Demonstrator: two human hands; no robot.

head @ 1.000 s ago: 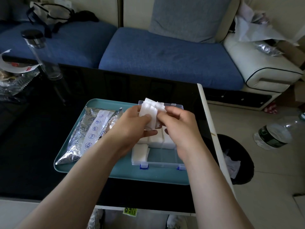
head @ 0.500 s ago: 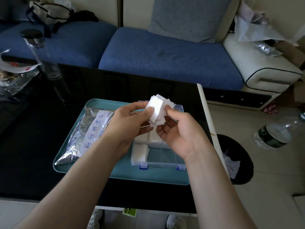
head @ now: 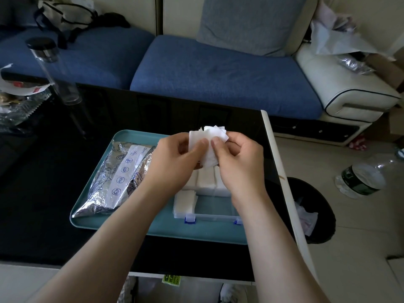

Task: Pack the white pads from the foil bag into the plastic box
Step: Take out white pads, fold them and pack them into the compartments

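White pads (head: 208,142) pinched between left hand (head: 175,158) and right hand (head: 238,159).

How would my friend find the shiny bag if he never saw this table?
Look at the teal tray on the black table. The foil bag lies on its left half, beside the clear plastic box. It is the only crinkly silver thing there, with a white strip of blue round icons.

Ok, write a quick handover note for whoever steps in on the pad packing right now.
Left hand and right hand: both in a grip on one fanned stack of white pads, held above the plastic box.
Box: open on the teal tray, pads already filling its far part, near right part bare.
Foil bag: lying on the tray's left side.
Left: square the stack, set it in the box, check the bag for more.
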